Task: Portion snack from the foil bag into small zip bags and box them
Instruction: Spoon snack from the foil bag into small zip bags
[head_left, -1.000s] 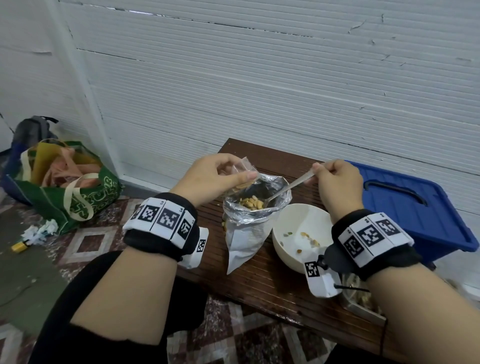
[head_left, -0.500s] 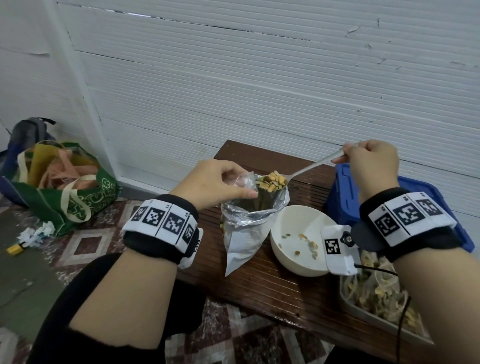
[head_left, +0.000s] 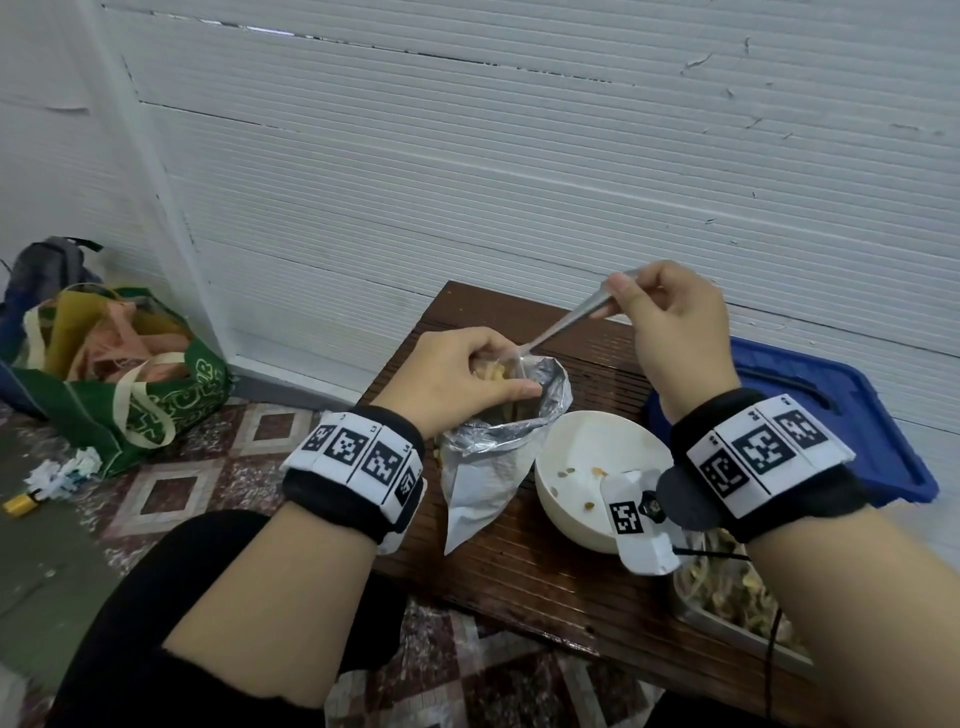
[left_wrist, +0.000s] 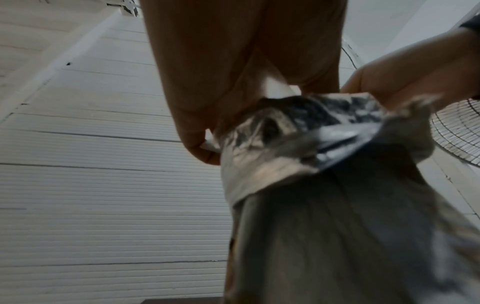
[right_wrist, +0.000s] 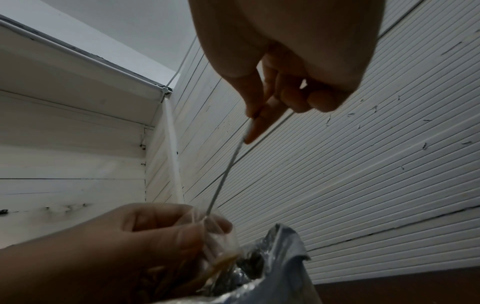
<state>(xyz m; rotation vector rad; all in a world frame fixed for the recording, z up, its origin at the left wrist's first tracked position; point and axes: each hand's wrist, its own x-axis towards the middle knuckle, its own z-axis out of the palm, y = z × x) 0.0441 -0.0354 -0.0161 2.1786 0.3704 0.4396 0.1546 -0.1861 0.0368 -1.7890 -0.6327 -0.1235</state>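
Observation:
A silver foil bag (head_left: 491, 457) stands open on the brown table (head_left: 524, 577), its rolled rim also in the left wrist view (left_wrist: 306, 131) and the right wrist view (right_wrist: 280, 253). My left hand (head_left: 467, 374) holds a small clear zip bag (head_left: 501, 366) open just over the foil bag's mouth; yellow snack pieces show inside it. The zip bag (right_wrist: 221, 242) is see-through in the right wrist view. My right hand (head_left: 660, 317) pinches a metal spoon (head_left: 566, 325) by its handle, the bowl end dipped into the zip bag.
A white bowl (head_left: 597, 467) with a few snack crumbs sits right of the foil bag. A blue lidded box (head_left: 831, 415) lies at the right. A metal tray (head_left: 737, 608) of food is at the near right. A green tote bag (head_left: 119, 379) stands on the floor, left.
The spoon rose loaded from the foil bag, then swung left and down; its bowl is now inside the zip bag held by my left hand.

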